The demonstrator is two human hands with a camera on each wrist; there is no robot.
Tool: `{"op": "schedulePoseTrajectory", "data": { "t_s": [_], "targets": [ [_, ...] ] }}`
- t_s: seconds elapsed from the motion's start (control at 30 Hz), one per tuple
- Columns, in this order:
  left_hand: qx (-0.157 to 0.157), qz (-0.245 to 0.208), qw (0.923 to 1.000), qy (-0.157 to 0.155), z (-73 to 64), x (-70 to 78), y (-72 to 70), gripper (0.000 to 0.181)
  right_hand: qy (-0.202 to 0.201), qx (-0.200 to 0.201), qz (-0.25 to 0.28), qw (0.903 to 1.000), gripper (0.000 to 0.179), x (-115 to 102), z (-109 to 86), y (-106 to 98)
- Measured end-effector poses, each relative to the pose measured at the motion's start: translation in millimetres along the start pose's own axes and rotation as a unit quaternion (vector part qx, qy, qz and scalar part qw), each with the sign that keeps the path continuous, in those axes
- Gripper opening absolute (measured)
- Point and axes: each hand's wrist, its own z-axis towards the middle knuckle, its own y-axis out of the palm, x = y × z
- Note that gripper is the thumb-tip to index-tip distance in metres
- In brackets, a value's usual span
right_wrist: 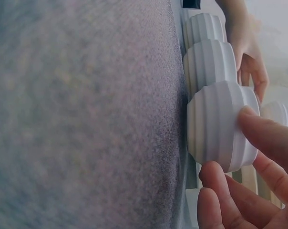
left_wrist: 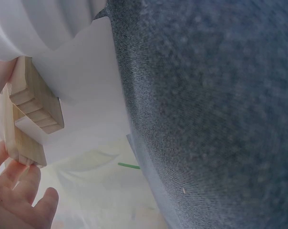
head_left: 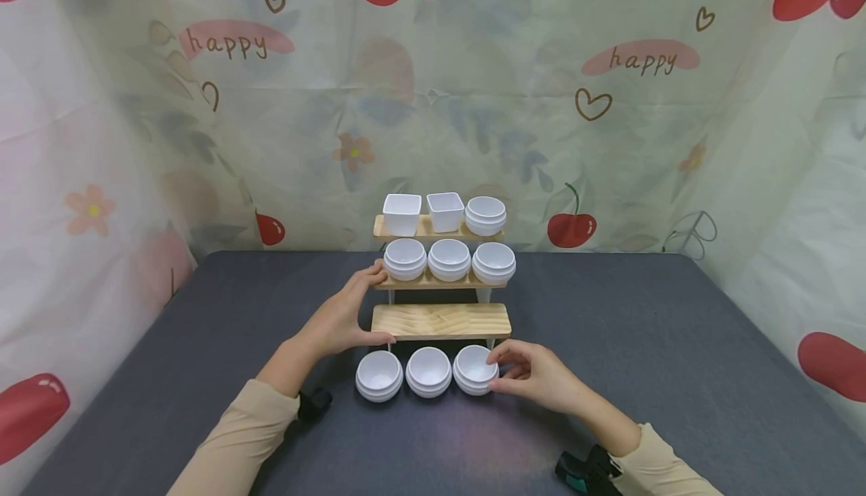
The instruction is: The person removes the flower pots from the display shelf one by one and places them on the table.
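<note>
A tiered wooden stand [head_left: 441, 322] with white supports stands in the middle of the table. My left hand [head_left: 343, 316] grips its left side, fingers at the middle shelf and thumb by the front corner of the lowest shelf. In the left wrist view, fingertips [left_wrist: 32, 174] touch a wooden shelf end [left_wrist: 27, 138]. Before the stand, a row holds a left white bowl [head_left: 379, 376], a middle white bowl [head_left: 429, 373] and a right white bowl [head_left: 471, 376]. My right hand [head_left: 534, 376] pinches the right white bowl [right_wrist: 225, 126] at its side; its lowest shelf is bare.
Round white bowls [head_left: 449, 261] line the middle shelf. The top shelf carries two square white bowls [head_left: 402, 216] and a round white bowl [head_left: 485, 216]. Dark cloth [head_left: 676, 346] covers the table, and a printed curtain [head_left: 433, 105] hangs behind and at both sides.
</note>
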Motion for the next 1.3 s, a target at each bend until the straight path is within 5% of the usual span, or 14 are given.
{"op": "schedulePoseTrajectory", "data": {
  "t_s": [0.93, 1.3],
  "targets": [
    [-0.001, -0.001, 1.0000, -0.001, 0.1, 0.2, 0.2, 0.096, 0.022, -0.026, 0.003, 0.9994, 0.032, 1.5, 0.5, -0.2],
    [0.000, 0.000, 1.0000, -0.004, 0.4, 1.1, -0.1, 0.097, -0.001, -0.018, -0.014, 0.9997, 0.032, -2.9, -1.1, -4.9]
  ]
}}
